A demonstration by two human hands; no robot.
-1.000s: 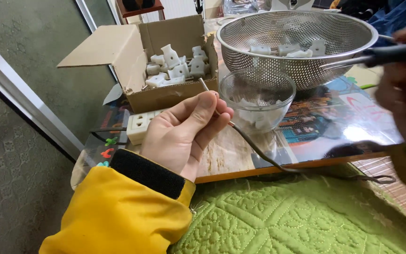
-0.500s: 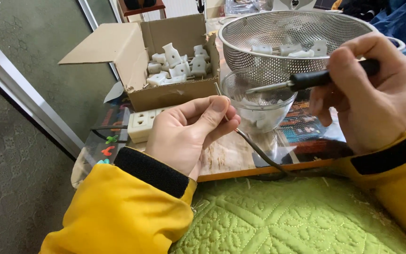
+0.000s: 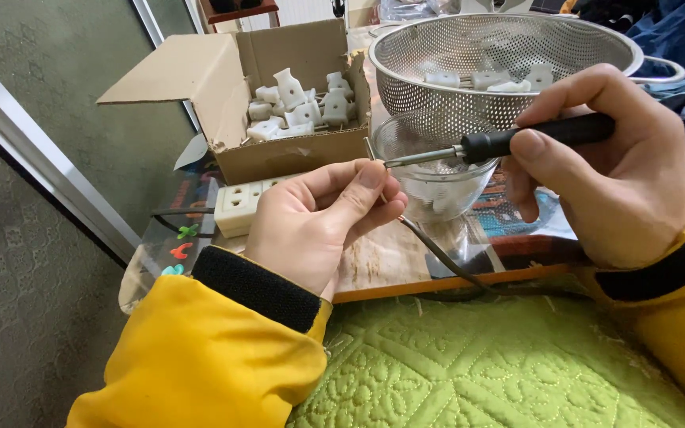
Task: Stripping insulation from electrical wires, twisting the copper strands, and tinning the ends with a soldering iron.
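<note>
Two yellow sleeves with black cuffs fill the near edge, above a green quilted cloth (image 3: 469, 372). The left hand (image 3: 319, 222) is curled nearly shut, thumb and forefinger pinched on a thin metal pin (image 3: 369, 149); only its short upper end shows above the fingertips, and whatever lies lower in the palm is hidden. The right hand (image 3: 612, 170) is wrapped closed around the black handle of a soldering iron (image 3: 501, 143), whose metal tip reaches left to meet the pin just above the left fingertips. Its dark cord (image 3: 445, 261) trails down across the table edge (image 3: 453, 284) and runs out of sight under the right wrist.

Behind the tip stands a clear glass bowl (image 3: 434, 170), contents hard to make out. Left of the hand lies a cream power strip (image 3: 243, 204), partly covered. Farther back, an open cardboard box (image 3: 279, 103) holds white plastic parts, and a steel mesh colander (image 3: 501, 59) holds a few more, its rim cut off at the top.
</note>
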